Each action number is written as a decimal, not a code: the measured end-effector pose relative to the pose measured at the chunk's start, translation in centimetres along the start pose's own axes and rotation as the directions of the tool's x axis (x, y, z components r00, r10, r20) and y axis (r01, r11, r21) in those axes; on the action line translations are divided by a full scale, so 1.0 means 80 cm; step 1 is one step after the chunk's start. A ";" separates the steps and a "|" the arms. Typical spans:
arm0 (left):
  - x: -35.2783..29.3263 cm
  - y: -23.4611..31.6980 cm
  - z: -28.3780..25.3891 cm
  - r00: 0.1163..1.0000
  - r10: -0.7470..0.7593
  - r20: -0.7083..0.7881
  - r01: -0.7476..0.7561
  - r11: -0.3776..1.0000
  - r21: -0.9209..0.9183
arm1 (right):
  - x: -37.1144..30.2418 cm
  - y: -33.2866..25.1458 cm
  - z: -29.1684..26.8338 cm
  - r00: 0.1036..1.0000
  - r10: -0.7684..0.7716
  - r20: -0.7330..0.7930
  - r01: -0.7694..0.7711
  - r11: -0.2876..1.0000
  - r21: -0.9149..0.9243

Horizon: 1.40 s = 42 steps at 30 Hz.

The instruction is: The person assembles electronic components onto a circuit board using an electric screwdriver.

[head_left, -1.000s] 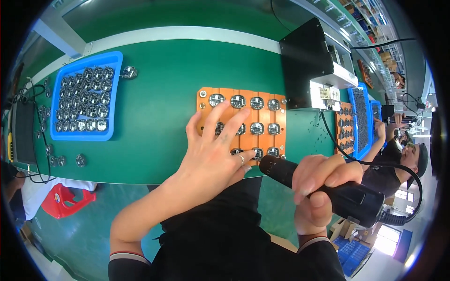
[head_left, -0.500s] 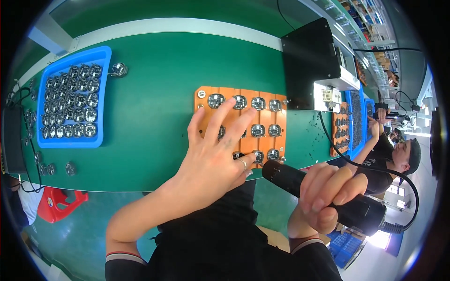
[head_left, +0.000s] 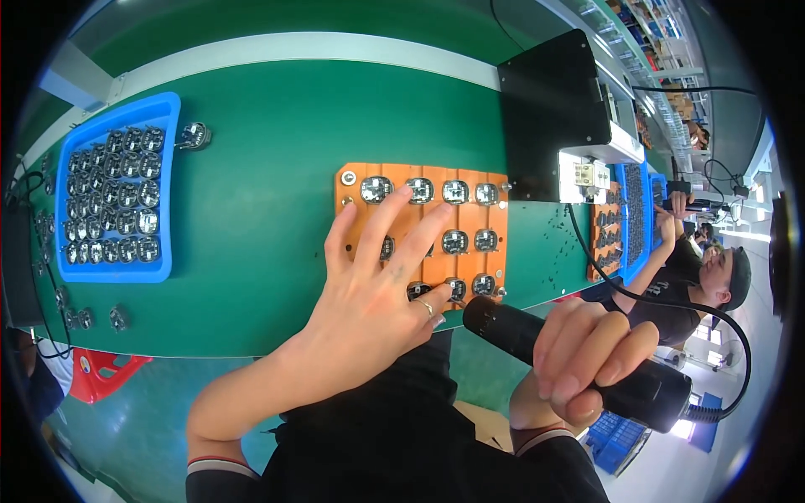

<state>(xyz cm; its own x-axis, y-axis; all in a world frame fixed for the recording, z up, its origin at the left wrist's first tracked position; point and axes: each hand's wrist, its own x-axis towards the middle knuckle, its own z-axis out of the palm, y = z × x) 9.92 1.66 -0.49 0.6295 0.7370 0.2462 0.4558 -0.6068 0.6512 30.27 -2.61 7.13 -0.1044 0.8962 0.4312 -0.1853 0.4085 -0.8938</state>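
Observation:
My left hand (head_left: 373,281) lies with fingers spread over an orange fixture board (head_left: 472,217), its thumb beside a part in the near row. Small round clear-and-black parts (head_left: 455,242) sit in rows in the board; my fingers cover some of them. In my right hand (head_left: 583,356) is a black corded electric screwdriver (head_left: 503,328), held nearly level and pointing left. Its tip end is at the board's near edge, close to my left thumb and a near-row part. Whether the bit touches that part I cannot tell.
A blue tray (head_left: 170,189) full of similar parts stands at the left, with loose parts beside it. Behind the board at the right is a black box-shaped device (head_left: 545,117). The screwdriver's cable (head_left: 662,300) arcs along the right. A co-worker (head_left: 700,289) sits farther right.
The view has shifted slightly, so the tray and board appear a little lower and farther left. My hands keep much the same pose, with the screwdriver still at the board's near edge.

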 end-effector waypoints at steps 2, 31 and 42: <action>0.001 -0.002 0.000 1.000 0.004 0.003 -0.004 1.000 -0.011 | 0.000 0.007 -0.010 0.994 -0.050 0.093 0.045 0.998 0.053; 0.009 -0.019 0.008 0.995 0.027 0.091 -0.033 0.997 0.069 | 0.012 0.017 -0.020 0.982 -0.061 0.178 0.031 0.986 0.166; 0.016 -0.014 0.000 0.975 0.006 0.223 -0.054 0.977 0.207 | 0.004 0.045 0.002 0.930 -0.367 0.002 0.362 0.918 0.165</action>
<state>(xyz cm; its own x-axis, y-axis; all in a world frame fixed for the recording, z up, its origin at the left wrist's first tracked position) 10.20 3.32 -0.91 0.7570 0.6480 0.0839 0.5416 -0.6942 0.4740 29.44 -0.87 4.04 -0.0313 0.6831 0.7297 -0.3687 0.6707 -0.6436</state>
